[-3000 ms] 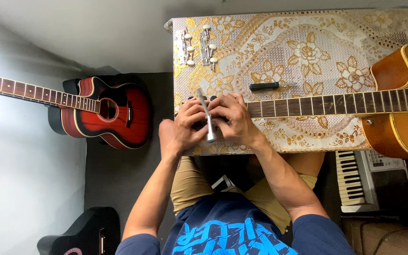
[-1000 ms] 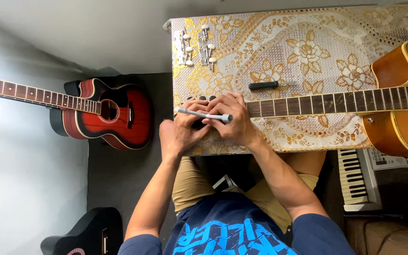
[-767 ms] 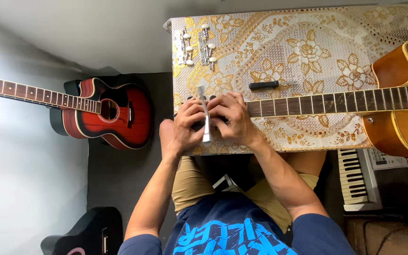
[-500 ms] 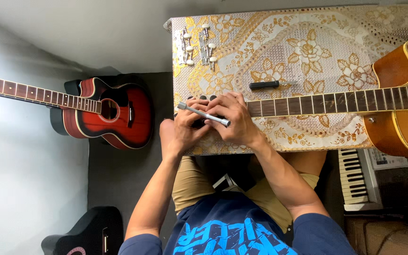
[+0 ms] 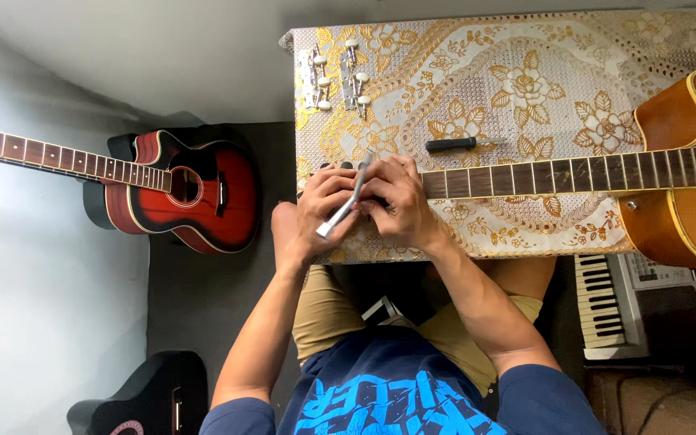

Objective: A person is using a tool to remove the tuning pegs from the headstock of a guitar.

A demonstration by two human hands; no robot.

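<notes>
At the far left, a red guitar (image 5: 195,189) lies on the dark floor, its neck running off to the left, and a black guitar body (image 5: 142,395) sits nearer, at the lower left corner. To the right stands the bench (image 5: 686,40), covered with a gold floral cloth. On its far left part lie two strips of tuning machines (image 5: 336,74) side by side. Nearer, at the bench's left near edge, the left hand (image 5: 320,211) and the right hand (image 5: 392,197) are close together, both closed on a slim silver tool (image 5: 346,205) that slants between them, its lower end poking out by the left palm. The hands cover the head end of an orange acoustic guitar (image 5: 686,169), whose neck runs right across the cloth to its body at the right edge. Just beyond the neck lies a black-handled screwdriver (image 5: 453,144). Below the bench at the right, a small keyboard (image 5: 606,306) shows beside the person's knee.
</notes>
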